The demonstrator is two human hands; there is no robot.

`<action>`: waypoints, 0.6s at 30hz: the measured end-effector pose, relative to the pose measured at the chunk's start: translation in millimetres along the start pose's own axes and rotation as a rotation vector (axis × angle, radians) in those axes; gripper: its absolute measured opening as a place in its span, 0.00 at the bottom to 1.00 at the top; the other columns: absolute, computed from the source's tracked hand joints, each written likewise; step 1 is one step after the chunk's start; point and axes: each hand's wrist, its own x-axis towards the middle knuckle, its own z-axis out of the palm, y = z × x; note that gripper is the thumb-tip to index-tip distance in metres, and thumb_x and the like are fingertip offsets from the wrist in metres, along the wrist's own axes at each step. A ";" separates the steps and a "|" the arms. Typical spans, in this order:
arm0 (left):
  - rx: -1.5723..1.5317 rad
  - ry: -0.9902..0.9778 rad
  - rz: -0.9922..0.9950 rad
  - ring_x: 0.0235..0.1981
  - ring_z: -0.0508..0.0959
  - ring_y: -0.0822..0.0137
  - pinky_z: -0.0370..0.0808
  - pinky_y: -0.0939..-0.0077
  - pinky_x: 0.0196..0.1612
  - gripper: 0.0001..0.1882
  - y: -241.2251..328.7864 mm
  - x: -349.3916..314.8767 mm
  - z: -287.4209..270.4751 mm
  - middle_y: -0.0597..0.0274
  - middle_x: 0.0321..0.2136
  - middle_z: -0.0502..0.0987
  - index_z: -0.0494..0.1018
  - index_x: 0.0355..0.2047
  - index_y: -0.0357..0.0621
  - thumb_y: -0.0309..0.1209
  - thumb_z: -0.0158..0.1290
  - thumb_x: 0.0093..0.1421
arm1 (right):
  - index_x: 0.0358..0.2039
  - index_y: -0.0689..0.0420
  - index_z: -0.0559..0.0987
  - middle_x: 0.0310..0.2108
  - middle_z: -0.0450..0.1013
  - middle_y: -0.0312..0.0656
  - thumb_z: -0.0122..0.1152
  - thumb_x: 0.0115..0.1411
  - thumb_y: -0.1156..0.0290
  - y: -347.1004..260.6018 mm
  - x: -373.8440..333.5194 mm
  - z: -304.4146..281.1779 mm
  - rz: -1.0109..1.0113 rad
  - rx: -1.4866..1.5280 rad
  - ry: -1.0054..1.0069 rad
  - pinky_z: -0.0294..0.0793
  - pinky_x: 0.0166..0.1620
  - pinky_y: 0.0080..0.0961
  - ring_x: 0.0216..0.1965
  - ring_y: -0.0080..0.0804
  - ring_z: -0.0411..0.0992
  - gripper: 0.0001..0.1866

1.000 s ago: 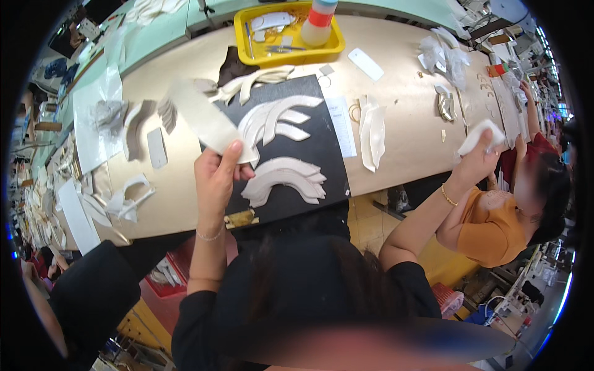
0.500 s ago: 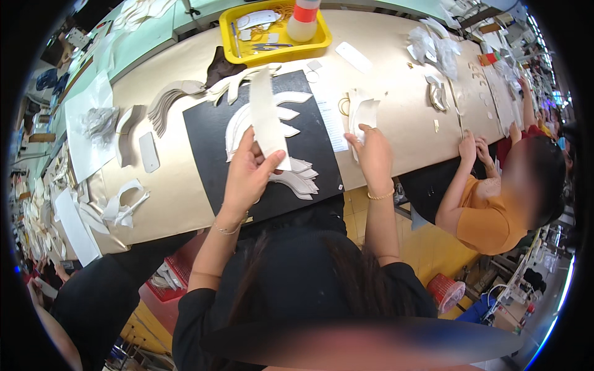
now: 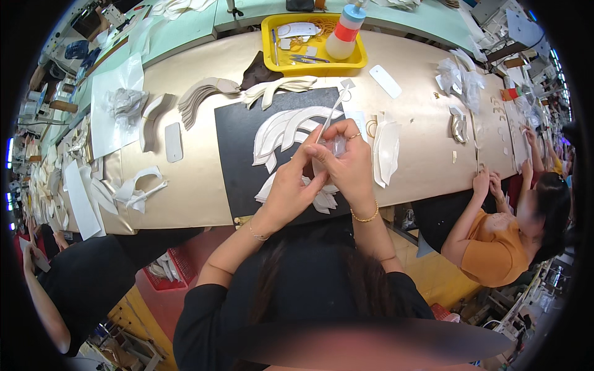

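Above a black mat (image 3: 238, 154), my two hands meet, with a pale white strip (image 3: 332, 113) turned edge-on between them. My left hand (image 3: 288, 188) pinches the strip near its lower end. Closed against it from the other side is my right hand (image 3: 351, 170), thumb and fingers at the same end. Something whitish and translucent (image 3: 338, 146) shows inside the right fingers; its kind is unclear. Curved white pieces (image 3: 272, 139) lie fanned on the mat beyond my hands. More such pieces (image 3: 267, 185) lie nearer me, partly hidden by my hands.
A yellow tray (image 3: 268, 46) with a bottle (image 3: 344, 38) and snips (image 3: 309, 59) stands at the back. Stacked curved pieces (image 3: 201, 99) lie left, white pieces (image 3: 387, 151) right. A co-worker in an orange top (image 3: 495, 241) sits at the right.
My right hand has left the white pieces at the right and joined my left hand. The strip has turned from its broad face to its edge. The view has shifted.
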 end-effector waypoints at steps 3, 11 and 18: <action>0.042 0.029 0.057 0.35 0.78 0.65 0.74 0.72 0.40 0.38 0.8 -0.1 -0.5 0.49 0.43 0.75 0.54 0.66 0.45 0.24 0.57 0.56 | 0.31 0.60 0.74 0.25 0.72 0.37 0.73 0.50 0.64 6.7 1.5 -2.4 0.117 0.157 -0.095 0.71 0.32 0.20 0.27 0.21 0.69 0.18; -0.096 -0.010 0.074 0.48 0.72 0.65 0.66 0.75 0.53 0.26 -0.5 2.0 -15.2 0.59 0.42 0.69 0.66 0.59 0.41 0.30 0.55 0.59 | 0.33 0.58 0.72 0.29 0.71 0.30 0.68 0.55 0.70 21.8 2.4 -8.0 0.191 0.480 -0.239 0.66 0.33 0.12 0.30 0.14 0.65 0.12; -0.560 0.089 -0.152 0.39 0.75 0.74 0.71 0.81 0.44 0.13 -4.9 6.6 -10.2 0.62 0.38 0.77 0.73 0.41 0.35 0.33 0.55 0.63 | 0.32 0.59 0.74 0.28 0.72 0.33 0.64 0.59 0.68 23.8 0.2 -10.2 0.101 0.301 -0.324 0.69 0.36 0.18 0.31 0.18 0.66 0.09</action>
